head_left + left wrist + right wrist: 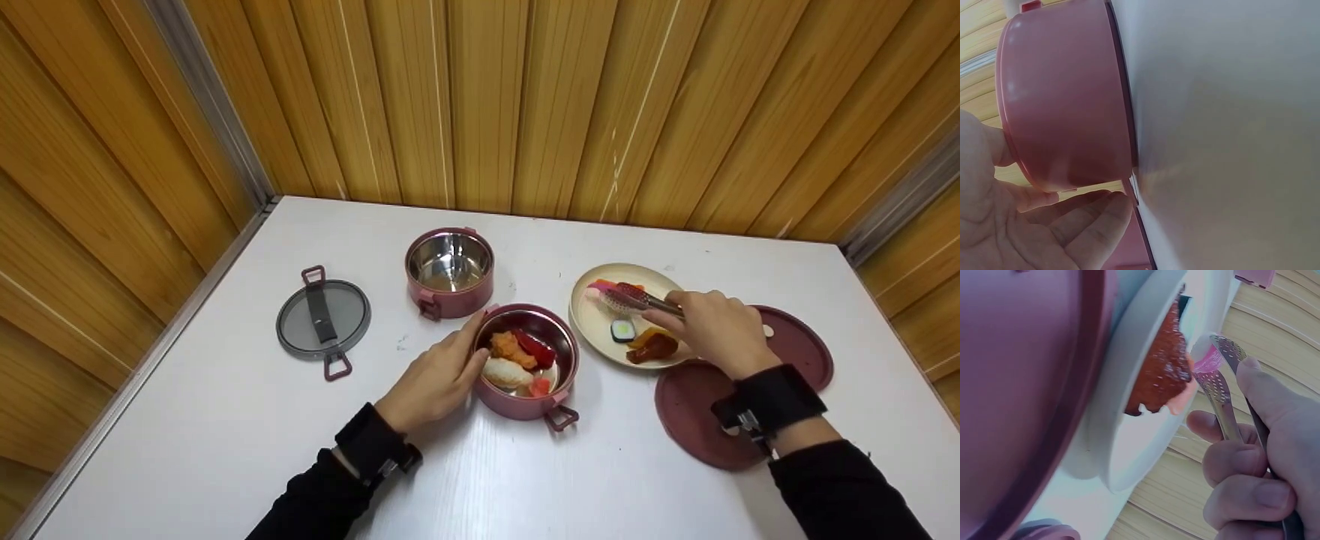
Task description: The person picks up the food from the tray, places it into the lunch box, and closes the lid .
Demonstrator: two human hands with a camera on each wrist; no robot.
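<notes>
My left hand rests against the side of a pink round lunch container, thumb at its rim and fingers extended along the wall. Inside lie a fried orange-brown piece, a whitish dumpling-like piece and red pieces. My right hand grips metal serving tongs over a cream plate. Their perforated heads are around a pink food piece. Also on the plate are a sushi roll and a glazed brown drumstick-like piece.
Behind stands a second pink container with a bare steel inside. A grey lid with clasps lies at left. Two dark red round lids lie under and beside my right forearm. Wood-patterned walls border the white table.
</notes>
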